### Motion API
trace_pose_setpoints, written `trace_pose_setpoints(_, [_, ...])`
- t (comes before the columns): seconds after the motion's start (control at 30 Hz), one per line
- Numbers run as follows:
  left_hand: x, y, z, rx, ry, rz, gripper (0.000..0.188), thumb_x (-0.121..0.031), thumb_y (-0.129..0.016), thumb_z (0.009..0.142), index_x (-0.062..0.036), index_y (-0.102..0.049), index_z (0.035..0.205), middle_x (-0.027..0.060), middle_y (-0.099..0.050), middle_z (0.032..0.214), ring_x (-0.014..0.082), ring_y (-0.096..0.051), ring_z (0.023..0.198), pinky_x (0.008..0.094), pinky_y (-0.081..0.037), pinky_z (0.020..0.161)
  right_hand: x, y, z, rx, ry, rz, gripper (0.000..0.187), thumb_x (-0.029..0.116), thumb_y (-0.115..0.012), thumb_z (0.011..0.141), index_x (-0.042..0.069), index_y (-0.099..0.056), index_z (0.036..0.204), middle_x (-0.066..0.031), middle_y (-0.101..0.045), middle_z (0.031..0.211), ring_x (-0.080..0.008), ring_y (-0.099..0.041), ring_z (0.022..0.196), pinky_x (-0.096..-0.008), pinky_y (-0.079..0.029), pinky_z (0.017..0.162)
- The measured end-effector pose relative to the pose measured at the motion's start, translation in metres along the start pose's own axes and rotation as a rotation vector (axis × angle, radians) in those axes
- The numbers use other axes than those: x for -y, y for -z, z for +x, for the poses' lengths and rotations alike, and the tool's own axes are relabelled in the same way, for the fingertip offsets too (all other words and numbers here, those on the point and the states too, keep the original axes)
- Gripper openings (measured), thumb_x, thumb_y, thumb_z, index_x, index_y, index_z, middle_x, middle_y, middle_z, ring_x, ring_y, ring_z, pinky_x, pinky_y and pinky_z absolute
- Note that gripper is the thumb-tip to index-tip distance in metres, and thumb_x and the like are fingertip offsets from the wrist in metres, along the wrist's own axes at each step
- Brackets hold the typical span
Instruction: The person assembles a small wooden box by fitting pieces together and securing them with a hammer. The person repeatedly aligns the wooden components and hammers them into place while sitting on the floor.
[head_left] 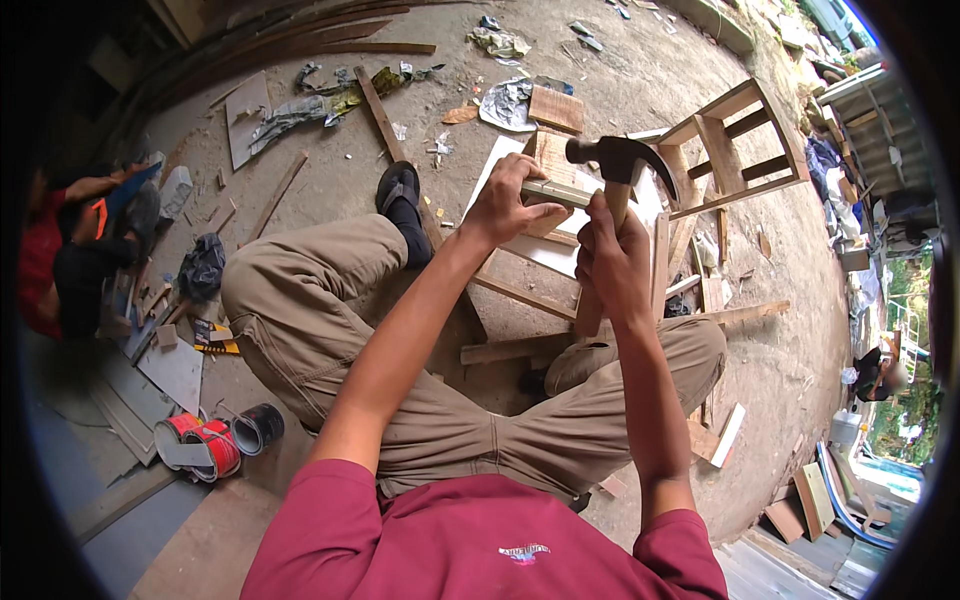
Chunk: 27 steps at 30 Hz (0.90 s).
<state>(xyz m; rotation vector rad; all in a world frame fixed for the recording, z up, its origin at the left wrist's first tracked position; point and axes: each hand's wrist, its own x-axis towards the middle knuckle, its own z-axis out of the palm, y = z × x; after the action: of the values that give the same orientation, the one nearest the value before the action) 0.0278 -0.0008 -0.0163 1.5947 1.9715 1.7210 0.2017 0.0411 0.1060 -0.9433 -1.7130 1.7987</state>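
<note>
From where I stand, the right hand (614,258) is wrapped round a hammer (618,158); the left hand (500,205) pinches a strip (553,192) over a block (552,155), beyond the person's knees. I'd judge it partway: 1 frame (732,150) looks joined, while planks (276,200) lie loose.

black-headed hammer (618,186) beside thin pale strip (557,192)

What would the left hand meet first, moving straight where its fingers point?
Past the pale strip it holds, the left hand would probably meet the right hand, gripping the hammer; depth is unclear.
</note>
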Motion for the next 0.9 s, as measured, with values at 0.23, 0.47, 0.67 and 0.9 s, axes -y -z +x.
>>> trace_pose_setpoints(0.23, [-0.003, -0.004, -0.001, -0.012, -0.018, 0.048, 0.057, -0.038, -0.092, 0.07, -0.0001, -0.065, 0.103, 0.016, -0.062, 0.108, 0.0346, -0.061, 0.105, 0.043, -0.05, 0.093, -0.031, -0.002, -0.01, -0.197, -0.213, 0.53, 0.035, 0.041, -0.052, 0.108, 0.006, -0.047, 0.105, 0.0024, -0.042, 0.069, -0.0061, -0.04, 0.05, -0.0242, -0.035, 0.042])
trace_pose_setpoints(0.47, [-0.001, -0.007, 0.001, -0.018, -0.015, 0.036, 0.06, -0.043, -0.09, 0.071, 0.0008, -0.065, 0.104, 0.0168, -0.062, 0.109, 0.0359, -0.06, 0.106, 0.0441, -0.05, 0.095, -0.029, -0.017, -0.014, -0.133, -0.217, 0.499, 0.034, 0.042, -0.055, 0.106, 0.009, -0.049, 0.101, 0.0035, -0.04, 0.066, -0.0062, -0.037, 0.046, -0.0233, -0.032, 0.04])
trace_pose_setpoints(0.67, [0.002, 0.0, -0.002, -0.022, -0.009, 0.022, 0.057, -0.038, -0.092, 0.069, 0.0002, -0.065, 0.103, 0.0166, -0.063, 0.11, 0.0355, -0.06, 0.107, 0.0436, -0.05, 0.094, -0.023, -0.015, -0.016, -0.041, -0.257, 0.235, 0.033, 0.04, -0.056, 0.106, 0.01, -0.049, 0.097, 0.0024, -0.043, 0.064, -0.0066, -0.037, 0.045, -0.0242, -0.032, 0.039])
trace_pose_setpoints(0.9, [-0.001, -0.01, 0.0, -0.029, -0.057, 0.083, 0.06, -0.044, -0.089, 0.071, 0.0016, -0.065, 0.102, 0.0171, -0.063, 0.108, 0.0362, -0.06, 0.106, 0.044, -0.049, 0.094, -0.033, -0.016, -0.015, -0.12, -0.194, 0.302, 0.034, 0.041, -0.056, 0.106, 0.01, -0.049, 0.096, 0.0035, -0.043, 0.064, -0.0065, -0.038, 0.045, -0.0238, -0.031, 0.04])
